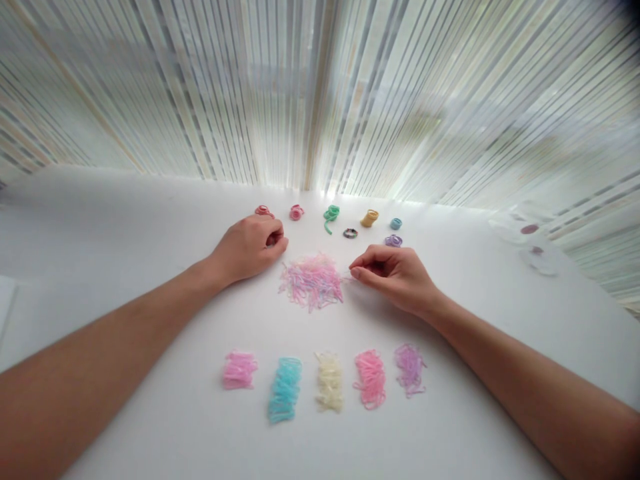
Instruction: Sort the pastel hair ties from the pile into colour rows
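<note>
A loose heap of small mixed pastel rubber bands lies on the white table between my hands. My right hand is at the heap's right side, thumb and forefinger pinched on what looks like a thin pale rubber band. My left hand rests curled at the heap's upper left, beside a red coil that it partly covers. Its fingers are closed, and whatever may be inside is hidden. Nearer me lie sorted bands: pink-violet, blue, pale yellow, pink and purple.
Along the back stand a pink coil, green coil, yellow coil, blue coil and purple coil, with a multicoloured ring. Clear plastic items lie far right. Striped string curtains hang behind.
</note>
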The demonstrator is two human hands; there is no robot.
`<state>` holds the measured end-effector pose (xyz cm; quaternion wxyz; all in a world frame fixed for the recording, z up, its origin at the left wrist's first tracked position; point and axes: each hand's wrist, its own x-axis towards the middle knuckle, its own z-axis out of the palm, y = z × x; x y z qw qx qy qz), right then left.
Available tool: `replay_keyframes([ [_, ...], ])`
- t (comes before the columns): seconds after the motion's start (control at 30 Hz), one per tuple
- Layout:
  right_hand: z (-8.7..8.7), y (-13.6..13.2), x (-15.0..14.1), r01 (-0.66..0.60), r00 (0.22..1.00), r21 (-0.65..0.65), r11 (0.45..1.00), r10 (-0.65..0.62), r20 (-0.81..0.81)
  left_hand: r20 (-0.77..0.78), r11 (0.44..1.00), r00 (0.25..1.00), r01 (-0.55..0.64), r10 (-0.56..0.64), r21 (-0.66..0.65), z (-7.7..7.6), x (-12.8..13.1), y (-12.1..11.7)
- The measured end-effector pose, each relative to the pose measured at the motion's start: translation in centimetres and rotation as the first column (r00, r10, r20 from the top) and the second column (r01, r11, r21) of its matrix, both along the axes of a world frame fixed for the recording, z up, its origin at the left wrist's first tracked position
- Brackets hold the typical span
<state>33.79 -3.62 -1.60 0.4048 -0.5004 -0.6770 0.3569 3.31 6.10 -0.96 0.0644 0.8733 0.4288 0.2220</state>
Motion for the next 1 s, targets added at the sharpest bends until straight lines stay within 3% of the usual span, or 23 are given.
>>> replay_keyframes([
  [0.2,0.0,-0.2,-0.2,0.002,0.997,0.034,0.999,-0.004,0.071,0.01,1.0,1.0,-0.004,0.004,-0.009,0.0,0.0,0.0],
  [0.4,0.2,-0.2,-0.4,0.007,1.0,0.038,0.999,-0.008,0.018,0.013,1.0,1.0,-0.001,0.002,-0.027,0.0,0.0,0.1],
  [0.63,1.4,-0.5,-0.9,0.013,0.975,-0.136,0.991,-0.043,-0.22,0.01,0.999,1.0,-0.011,0.012,-0.036,-0.1,0.0,0.1],
  [0.8,1.9,-0.7,-1.1,0.078,0.933,-0.253,0.964,-0.16,-0.322,0.017,0.999,1.0,-0.008,0.008,-0.032,-0.1,0.0,0.1],
  [0.9,2.3,-0.9,-1.3,0.084,0.924,-0.311,0.947,-0.191,-0.33,0.014,0.999,1.0,-0.006,0.006,-0.036,-0.1,0.0,0.1],
  [1.0,2.6,-1.2,-1.6,0.09,0.938,-0.286,0.954,-0.178,-0.297,0.014,0.999,1.0,-0.01,0.01,-0.037,-0.1,0.0,0.1],
])
